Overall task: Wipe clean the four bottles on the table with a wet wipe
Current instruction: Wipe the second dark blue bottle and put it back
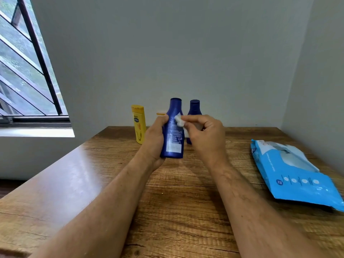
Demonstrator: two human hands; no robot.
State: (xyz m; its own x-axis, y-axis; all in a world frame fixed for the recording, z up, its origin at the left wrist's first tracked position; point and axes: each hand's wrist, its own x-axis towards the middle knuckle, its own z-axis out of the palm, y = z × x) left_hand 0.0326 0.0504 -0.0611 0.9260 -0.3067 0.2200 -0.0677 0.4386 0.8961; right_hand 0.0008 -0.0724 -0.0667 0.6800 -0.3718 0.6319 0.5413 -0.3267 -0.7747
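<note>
- A wooden table (176, 202) stands in a corner of pale grey walls, with a barred window (28, 71) to the left.
- The left hand (155, 138) is wrapped around a dark blue bottle (173, 131), held upright above the table; the small print on its white back label is too fine to read.
- The right hand (202, 131) pinches a white wet wipe (180, 122) against the bottle's upper side.
- A yellow bottle (138, 123) stands at the far edge; its dark oval logo is unreadable.
- A second blue bottle (194, 108) stands behind the hands.
- An orange-capped bottle (161, 114) is mostly hidden.
- A blue wipes pack (297, 175) lies at the right; its text is blurred.
</note>
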